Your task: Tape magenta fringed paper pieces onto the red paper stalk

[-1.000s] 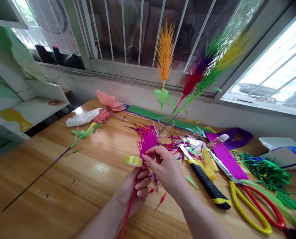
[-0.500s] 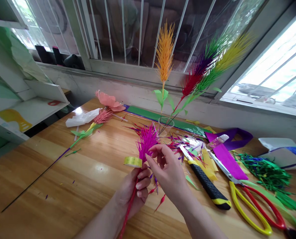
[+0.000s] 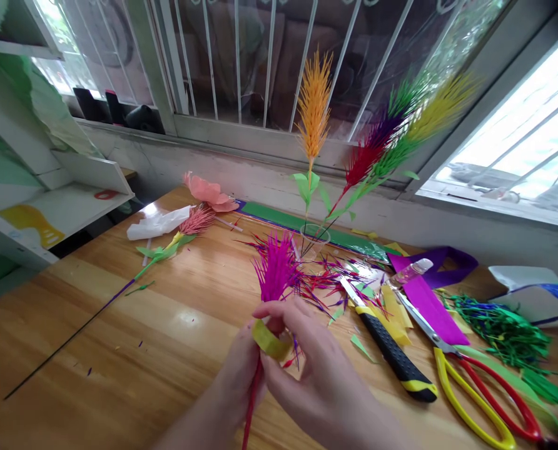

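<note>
The left hand [image 3: 239, 375] is closed around the red stem [image 3: 249, 409] of the magenta paper plume [image 3: 275, 270], near the table's [image 3: 119, 350] near edge. The right hand [image 3: 316, 375] pinches the yellow tape roll [image 3: 270, 340] against the stem. Half a second ago its fingers were spread at the plume and the roll sat farther left.

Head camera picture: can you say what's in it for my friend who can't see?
Two hands hold a magenta paper plume by its red stem; the right hand pinches a yellow tape roll beside the left hand. Scissors and a utility knife lie on the wooden table.
</note>
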`<act>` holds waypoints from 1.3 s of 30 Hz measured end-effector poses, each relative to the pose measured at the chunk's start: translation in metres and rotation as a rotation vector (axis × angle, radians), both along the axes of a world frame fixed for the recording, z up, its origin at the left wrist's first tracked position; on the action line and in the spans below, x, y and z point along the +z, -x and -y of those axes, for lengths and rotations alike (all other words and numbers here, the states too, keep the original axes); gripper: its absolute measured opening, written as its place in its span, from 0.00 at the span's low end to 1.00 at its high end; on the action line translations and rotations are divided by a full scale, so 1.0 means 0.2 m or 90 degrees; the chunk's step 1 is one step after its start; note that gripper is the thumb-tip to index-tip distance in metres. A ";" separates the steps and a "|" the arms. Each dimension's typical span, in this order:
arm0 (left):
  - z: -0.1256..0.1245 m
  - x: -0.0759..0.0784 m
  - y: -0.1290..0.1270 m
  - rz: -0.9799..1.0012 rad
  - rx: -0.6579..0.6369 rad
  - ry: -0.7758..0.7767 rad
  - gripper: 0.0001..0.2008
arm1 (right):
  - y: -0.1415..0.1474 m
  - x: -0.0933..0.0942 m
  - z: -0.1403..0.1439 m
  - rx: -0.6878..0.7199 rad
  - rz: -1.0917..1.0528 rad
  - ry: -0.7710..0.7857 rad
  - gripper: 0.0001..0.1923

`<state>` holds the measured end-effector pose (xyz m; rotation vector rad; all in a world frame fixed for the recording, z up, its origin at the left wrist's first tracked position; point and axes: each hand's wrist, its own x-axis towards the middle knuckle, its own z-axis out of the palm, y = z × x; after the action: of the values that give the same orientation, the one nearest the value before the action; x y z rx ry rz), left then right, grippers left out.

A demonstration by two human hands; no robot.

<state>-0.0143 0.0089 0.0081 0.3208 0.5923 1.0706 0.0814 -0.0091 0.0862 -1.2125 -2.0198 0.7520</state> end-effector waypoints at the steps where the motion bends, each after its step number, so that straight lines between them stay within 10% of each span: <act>1: 0.01 0.00 0.00 -0.001 0.001 0.006 0.07 | -0.01 0.00 0.02 -0.016 -0.027 0.007 0.19; 8: 0.04 -0.01 0.00 -0.032 -0.057 0.009 0.19 | -0.13 -0.07 0.04 -0.102 -0.133 0.119 0.07; 25: 0.05 0.00 -0.02 -0.084 -0.042 -0.042 0.15 | -0.15 -0.02 -0.06 -0.044 0.198 -0.123 0.06; 39: 0.06 -0.01 -0.01 -0.122 -0.031 -0.095 0.11 | -0.14 -0.07 -0.03 -0.058 0.194 -0.149 0.07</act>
<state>-0.0129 -0.0033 0.0051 0.5697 0.6729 1.0460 0.1102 -0.0038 0.0726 -1.3318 -2.2037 0.2876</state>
